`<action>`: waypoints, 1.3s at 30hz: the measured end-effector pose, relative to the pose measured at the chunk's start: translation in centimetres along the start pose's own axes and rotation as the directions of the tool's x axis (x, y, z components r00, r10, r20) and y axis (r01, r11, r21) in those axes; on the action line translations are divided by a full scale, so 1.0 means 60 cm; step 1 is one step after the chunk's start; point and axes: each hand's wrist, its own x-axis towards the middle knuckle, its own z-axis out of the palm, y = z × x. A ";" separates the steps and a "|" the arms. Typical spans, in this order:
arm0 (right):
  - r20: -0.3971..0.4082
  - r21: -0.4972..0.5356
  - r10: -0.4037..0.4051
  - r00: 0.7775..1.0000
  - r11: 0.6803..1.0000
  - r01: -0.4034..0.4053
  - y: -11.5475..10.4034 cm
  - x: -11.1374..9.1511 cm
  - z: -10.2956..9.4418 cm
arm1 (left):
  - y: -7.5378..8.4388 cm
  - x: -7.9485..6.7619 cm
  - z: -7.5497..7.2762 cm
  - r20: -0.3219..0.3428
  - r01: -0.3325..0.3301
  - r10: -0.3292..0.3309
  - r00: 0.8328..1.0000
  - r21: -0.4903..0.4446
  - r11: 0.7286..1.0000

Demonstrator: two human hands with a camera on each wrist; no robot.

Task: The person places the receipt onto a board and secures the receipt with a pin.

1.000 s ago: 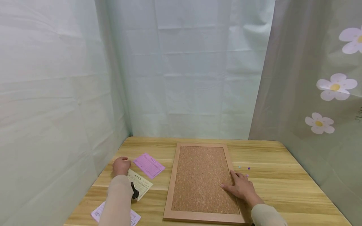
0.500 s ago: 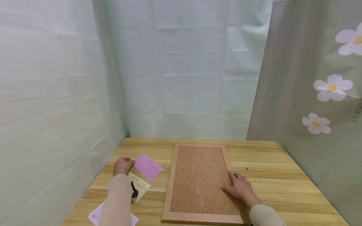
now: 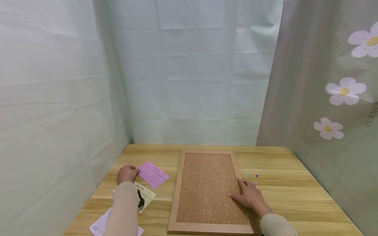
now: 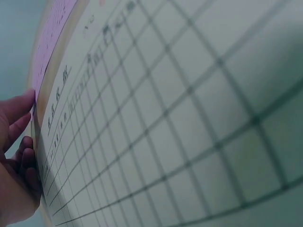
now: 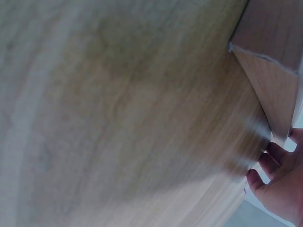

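Observation:
At the left of the table, my left hand [image 3: 127, 173] pinches the near-left corner of a pink printed form [image 3: 154, 174]; in the left wrist view the fingertips [image 4: 29, 99] meet that form's edge. A pale yellow form [image 3: 146, 196] lies just nearer, partly under my forearm, and its grid fills the left wrist view. My right hand [image 3: 249, 196] rests on the right edge of a wood-framed cork board [image 3: 211, 186], thumb over the cork. In the right wrist view its other fingers [image 5: 269, 165] reach down to the tabletop beside the frame.
A pale lilac form [image 3: 100, 224] lies at the near left, partly hidden by my forearm. Small pushpin-like pieces, one pale blue [image 3: 247, 174] and one purple [image 3: 256, 176], lie right of the board. Fabric curtains [image 3: 195, 82] enclose the table's back and sides.
My left hand has come from beside the yellow form to the pink form's corner, its fingertips now on it. The right hand stays on the board; the head view has shifted slightly.

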 end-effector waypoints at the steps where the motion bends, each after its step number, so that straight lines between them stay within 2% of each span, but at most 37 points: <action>1: 0.000 0.002 -0.001 1.000 1.000 0.001 0.000 0.000 0.000 | 0.002 -0.001 0.000 -0.004 0.004 -0.004 1.000 0.012 1.000; 13: -0.014 0.000 -0.008 1.000 1.000 0.008 0.002 0.001 0.003 | 0.009 -0.004 0.003 -0.022 0.014 -0.013 1.000 0.060 0.998; 18: -0.005 -0.003 -0.005 1.000 1.000 0.005 0.003 0.002 0.005 | 0.014 -0.007 0.001 -0.036 0.017 -0.018 0.999 -0.015 1.000; 22: -0.009 0.002 -0.002 1.000 1.000 0.002 0.003 0.002 0.003 | 0.027 -0.014 -0.004 -0.064 -0.018 0.012 0.998 -0.098 0.995; 27: -0.007 0.006 -0.005 1.000 1.000 0.005 0.001 0.000 0.000 | 0.043 -0.020 -0.012 -0.096 -0.082 0.068 0.993 -0.143 0.986; 33: -0.011 0.012 -0.013 1.000 1.000 0.013 0.001 -0.002 -0.002 | 0.048 -0.014 -0.016 -0.116 -0.124 0.108 0.987 -0.144 0.982; 39: -0.003 0.018 -0.014 1.000 1.000 0.014 0.002 -0.001 -0.003 | 0.046 -0.014 -0.024 -0.094 -0.163 0.151 0.984 -0.134 0.977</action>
